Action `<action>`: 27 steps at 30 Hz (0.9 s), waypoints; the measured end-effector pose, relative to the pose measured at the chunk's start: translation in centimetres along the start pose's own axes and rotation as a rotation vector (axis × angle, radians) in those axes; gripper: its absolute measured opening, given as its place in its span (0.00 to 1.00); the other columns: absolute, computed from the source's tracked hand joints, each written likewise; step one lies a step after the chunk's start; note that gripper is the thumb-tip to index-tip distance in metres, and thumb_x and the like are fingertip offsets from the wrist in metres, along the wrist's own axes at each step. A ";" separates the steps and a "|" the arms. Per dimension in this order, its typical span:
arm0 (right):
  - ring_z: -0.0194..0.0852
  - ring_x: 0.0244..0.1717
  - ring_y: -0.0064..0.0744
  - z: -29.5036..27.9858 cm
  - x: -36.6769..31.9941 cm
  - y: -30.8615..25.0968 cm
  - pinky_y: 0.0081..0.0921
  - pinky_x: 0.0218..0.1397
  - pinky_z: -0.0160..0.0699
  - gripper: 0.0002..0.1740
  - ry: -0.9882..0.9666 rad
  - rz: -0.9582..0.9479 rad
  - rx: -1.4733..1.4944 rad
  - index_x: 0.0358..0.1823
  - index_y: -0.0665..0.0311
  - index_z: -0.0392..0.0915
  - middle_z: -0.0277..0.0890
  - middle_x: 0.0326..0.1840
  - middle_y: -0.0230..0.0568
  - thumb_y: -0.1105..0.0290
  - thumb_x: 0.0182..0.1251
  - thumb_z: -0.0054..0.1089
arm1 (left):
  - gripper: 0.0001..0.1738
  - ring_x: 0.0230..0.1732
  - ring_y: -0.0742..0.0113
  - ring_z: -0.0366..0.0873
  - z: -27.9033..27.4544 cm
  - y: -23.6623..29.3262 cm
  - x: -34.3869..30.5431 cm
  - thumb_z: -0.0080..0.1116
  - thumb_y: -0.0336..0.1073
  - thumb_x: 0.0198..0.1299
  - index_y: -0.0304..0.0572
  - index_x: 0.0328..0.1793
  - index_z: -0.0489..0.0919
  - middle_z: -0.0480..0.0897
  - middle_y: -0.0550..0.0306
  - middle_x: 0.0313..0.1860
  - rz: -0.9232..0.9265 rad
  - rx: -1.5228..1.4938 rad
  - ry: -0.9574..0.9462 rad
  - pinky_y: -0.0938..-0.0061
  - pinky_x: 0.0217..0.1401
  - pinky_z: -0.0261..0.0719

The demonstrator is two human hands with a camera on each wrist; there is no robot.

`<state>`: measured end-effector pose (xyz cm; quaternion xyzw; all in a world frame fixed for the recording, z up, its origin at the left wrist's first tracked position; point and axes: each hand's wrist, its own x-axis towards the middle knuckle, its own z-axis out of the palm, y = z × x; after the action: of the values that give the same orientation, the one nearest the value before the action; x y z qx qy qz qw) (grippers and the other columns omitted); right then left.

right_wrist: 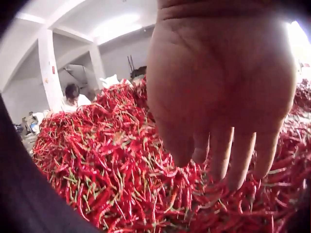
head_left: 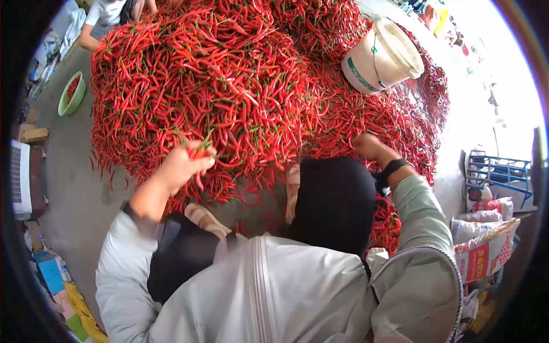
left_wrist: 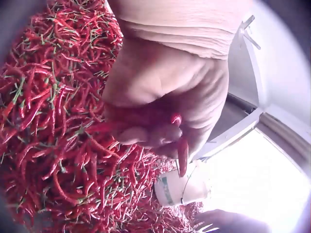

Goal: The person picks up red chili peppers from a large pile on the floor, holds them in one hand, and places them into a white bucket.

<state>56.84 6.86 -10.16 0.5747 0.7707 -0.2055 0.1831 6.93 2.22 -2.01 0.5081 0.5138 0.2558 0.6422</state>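
While left hand (head_left: pixel 182 167) gripped small bunch of red chilies (head_left: pixel 197 151), fingers (left_wrist: pixel 146 136) curled round them, chili pile (head_left: pixel 229 74) spread just beyond and below it. Right hand (head_left: pixel 370 146) was slack, its fingers (right_wrist: pixel 228 155) straight, pointing down, tips at pile surface, holding nothing. White bucket (head_left: pixel 382 57) lay tipped on pile, beyond right hand, well apart.

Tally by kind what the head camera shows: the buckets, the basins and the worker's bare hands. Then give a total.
white bucket: 1
green basin: 1
hands: 2, the left hand gripping red chillies, the right hand with straight fingers at the chilli heap
Total: 4
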 end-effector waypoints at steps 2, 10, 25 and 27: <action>0.75 0.40 0.45 4.7 2.3 -0.2 0.36 0.46 0.73 0.16 0.023 0.132 -0.006 0.37 0.64 0.77 0.76 0.39 0.48 0.63 0.50 0.51 | 0.10 0.25 0.77 0.70 0.6 0.2 -1.5 0.58 0.28 0.51 0.37 0.41 0.75 0.74 0.63 0.27 -0.016 -0.175 0.070 0.82 0.29 0.69; 0.49 0.68 0.40 15.4 11.8 -2.1 0.52 0.69 0.39 0.23 0.246 0.166 -0.097 0.54 0.62 0.68 0.59 0.64 0.42 0.63 0.57 0.44 | 0.12 0.21 0.74 0.70 3.9 2.7 -0.1 0.57 0.27 0.52 0.36 0.43 0.72 0.72 0.62 0.21 -0.156 -0.315 0.181 0.81 0.24 0.68; 0.57 0.63 0.51 12.1 12.7 -0.3 0.64 0.66 0.27 0.23 -0.069 0.232 -0.268 0.57 0.54 0.68 0.67 0.58 0.47 0.58 0.63 0.37 | 0.11 0.20 0.77 0.67 8.5 0.3 6.3 0.55 0.29 0.54 0.38 0.43 0.71 0.69 0.64 0.19 -0.287 -0.351 0.191 0.82 0.20 0.66; 0.58 0.63 0.50 11.9 12.3 0.1 0.65 0.66 0.28 0.23 -0.127 0.226 -0.307 0.58 0.54 0.68 0.68 0.58 0.45 0.57 0.64 0.37 | 0.11 0.20 0.77 0.68 8.5 0.3 6.7 0.58 0.30 0.53 0.38 0.43 0.72 0.70 0.63 0.21 -0.279 -0.369 0.203 0.82 0.21 0.67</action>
<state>54.16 10.56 -26.68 0.6086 0.7107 -0.0993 0.3387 17.06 4.74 -4.80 0.2781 0.5853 0.3041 0.6983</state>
